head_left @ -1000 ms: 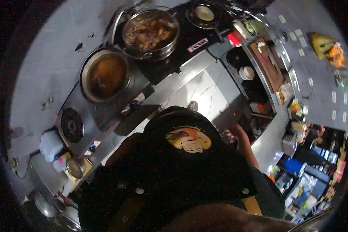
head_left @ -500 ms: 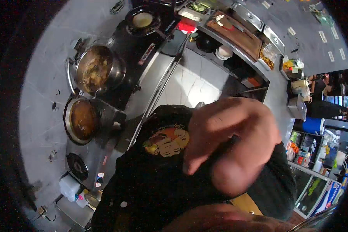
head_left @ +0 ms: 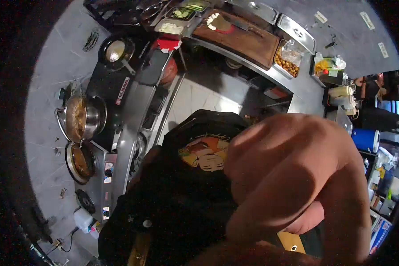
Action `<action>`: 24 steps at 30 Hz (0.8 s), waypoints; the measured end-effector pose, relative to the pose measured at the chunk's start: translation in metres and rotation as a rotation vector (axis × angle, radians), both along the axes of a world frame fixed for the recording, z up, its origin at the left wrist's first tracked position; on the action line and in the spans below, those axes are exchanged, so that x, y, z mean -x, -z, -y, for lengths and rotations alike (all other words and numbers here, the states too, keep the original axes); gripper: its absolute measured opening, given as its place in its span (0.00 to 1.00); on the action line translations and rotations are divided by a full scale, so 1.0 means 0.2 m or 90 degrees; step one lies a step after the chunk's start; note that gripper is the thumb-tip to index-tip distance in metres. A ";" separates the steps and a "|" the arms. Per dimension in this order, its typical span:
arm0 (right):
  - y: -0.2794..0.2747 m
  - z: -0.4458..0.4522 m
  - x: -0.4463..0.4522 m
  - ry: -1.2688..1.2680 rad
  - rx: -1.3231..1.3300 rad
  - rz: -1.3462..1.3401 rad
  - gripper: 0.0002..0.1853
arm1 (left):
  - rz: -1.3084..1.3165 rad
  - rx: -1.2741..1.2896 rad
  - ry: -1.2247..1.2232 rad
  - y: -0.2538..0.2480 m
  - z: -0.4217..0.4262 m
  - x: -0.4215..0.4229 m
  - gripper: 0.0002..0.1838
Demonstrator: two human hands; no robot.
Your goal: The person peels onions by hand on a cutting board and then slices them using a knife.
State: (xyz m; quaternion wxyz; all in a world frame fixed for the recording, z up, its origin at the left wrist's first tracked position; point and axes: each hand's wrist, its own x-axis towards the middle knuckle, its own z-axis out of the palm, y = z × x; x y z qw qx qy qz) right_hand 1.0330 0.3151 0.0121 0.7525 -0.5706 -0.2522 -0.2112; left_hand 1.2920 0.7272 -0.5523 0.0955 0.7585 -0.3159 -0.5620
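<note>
My right hand [head_left: 292,164] is large and close to the camera, in front of my black shirt [head_left: 186,213]. Its fingers are curled in and closed; anything inside them is hidden. Pinkish skin [head_left: 311,217] shows just beneath it, and I cannot tell which hand that belongs to. At the bottom edge lies skin of what seems to be my left hand or forearm [head_left: 244,255], its fingers out of sight. Tan straps [head_left: 291,241] with metal studs show on the shirt front close to the hands.
At left stand a steel pot [head_left: 93,117] of food, another pan [head_left: 80,164] of brown liquid and a small frying pan [head_left: 115,51]. Across the aisle, a cutting board [head_left: 239,40] carries a knife and white pieces, beside a tray of small round brown food [head_left: 287,64]. Sauce bottles [head_left: 341,93] stand right.
My right hand has come nearer the camera, and its fingers have curled in tighter. The view has turned, so the stove and pots appear further left.
</note>
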 end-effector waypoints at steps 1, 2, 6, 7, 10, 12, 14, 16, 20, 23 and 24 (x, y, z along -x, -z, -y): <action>0.01 0.05 0.06 0.012 0.000 -0.001 0.09 | 0.002 0.003 0.024 0.00 0.08 0.00 0.13; 0.02 0.09 0.10 0.028 0.004 0.000 0.09 | -0.001 0.008 0.047 -0.01 0.16 0.02 0.12; 0.00 0.31 0.23 0.114 0.040 0.000 0.08 | 0.011 0.049 0.168 -0.16 0.61 -0.01 0.11; -0.04 0.41 0.27 0.174 0.183 0.013 0.07 | 0.018 0.072 0.200 -0.29 0.79 -0.06 0.11; -0.01 0.72 0.63 0.566 0.475 0.120 0.11 | 0.063 0.315 0.131 -1.28 1.41 -0.22 0.11; -0.14 0.80 0.75 0.681 0.475 0.150 0.11 | 0.290 0.444 -0.020 -2.27 1.69 -0.14 0.16; -0.27 0.81 0.79 0.734 0.488 0.170 0.11 | 0.469 1.038 -0.151 -2.75 1.84 0.12 0.18; -0.36 0.79 0.75 0.752 0.508 0.174 0.11 | 0.413 1.291 -0.006 -2.98 1.88 0.09 0.18; -0.34 0.74 0.66 0.792 0.540 0.122 0.12 | 0.309 1.357 0.104 -3.09 2.08 0.01 0.17; -0.14 0.70 0.59 0.834 0.515 -0.010 0.12 | 0.254 1.377 0.149 -3.13 2.17 -0.09 0.16; -0.08 0.69 0.53 0.844 0.493 -0.074 0.12 | 0.231 1.376 0.156 -3.13 2.20 -0.13 0.16</action>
